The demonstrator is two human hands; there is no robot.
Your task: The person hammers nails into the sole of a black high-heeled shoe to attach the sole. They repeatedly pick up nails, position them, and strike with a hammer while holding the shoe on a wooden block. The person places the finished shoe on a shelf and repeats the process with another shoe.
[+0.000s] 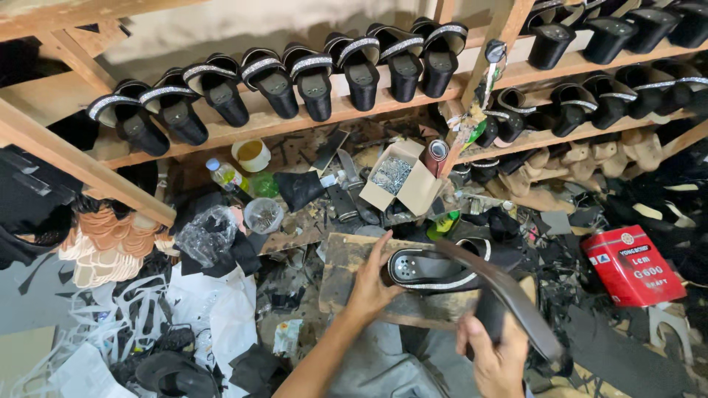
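Observation:
My left hand (pixel 372 284) presses on the heel end of a black sandal (pixel 435 269) with a sparkly strap, which lies on a worn wooden block (pixel 346 269). My right hand (pixel 498 357) grips a black block heel (pixel 490 313) attached to a dark curved sole (pixel 516 295), held over the sandal. Both hands are low in the middle of the view.
Wooden shelves (pixel 251 121) carry rows of black heeled sandals (pixel 313 77). An open cardboard box of small nails (pixel 394 177), a plastic bottle (pixel 225 175), cups and scraps clutter the bench. A red tin (pixel 633 265) stands at right. White paper and black offcuts litter the left.

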